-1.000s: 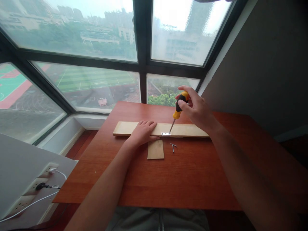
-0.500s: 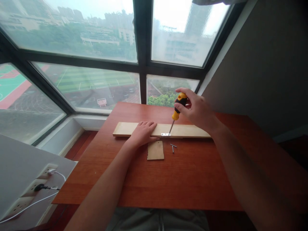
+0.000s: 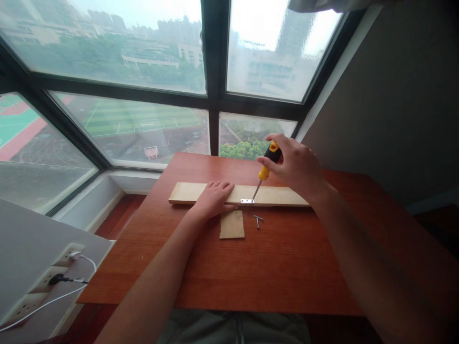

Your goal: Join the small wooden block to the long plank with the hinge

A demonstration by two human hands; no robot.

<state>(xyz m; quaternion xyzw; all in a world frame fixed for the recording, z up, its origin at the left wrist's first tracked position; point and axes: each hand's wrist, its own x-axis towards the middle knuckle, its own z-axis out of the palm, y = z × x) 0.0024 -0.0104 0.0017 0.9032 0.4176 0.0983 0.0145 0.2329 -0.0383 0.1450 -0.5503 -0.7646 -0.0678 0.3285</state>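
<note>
A long pale wooden board (image 3: 190,192) lies crosswise on the table. My left hand (image 3: 215,197) holds it left of the middle, fingers across the top and thumb along the near edge. A small metal hinge plate (image 3: 247,201) sits at that near edge, right of my thumb. My right hand (image 3: 296,165) is closed around the handle of a yellow and black screwdriver (image 3: 264,171). The screwdriver leans to the right, its tip down at the right end of the plate. Whether a screw is under the tip, I cannot tell.
A small thin wooden piece (image 3: 232,225) with a hole lies in front of the board. Two loose screws (image 3: 257,220) rest to its right. The reddish-brown table (image 3: 272,272) stands by large windows (image 3: 143,119). Plugged-in cables (image 3: 64,278) are at the lower left.
My right hand has turned slightly on the screwdriver, whose handle leans further to the right. My left hand and the board have stayed in place.
</note>
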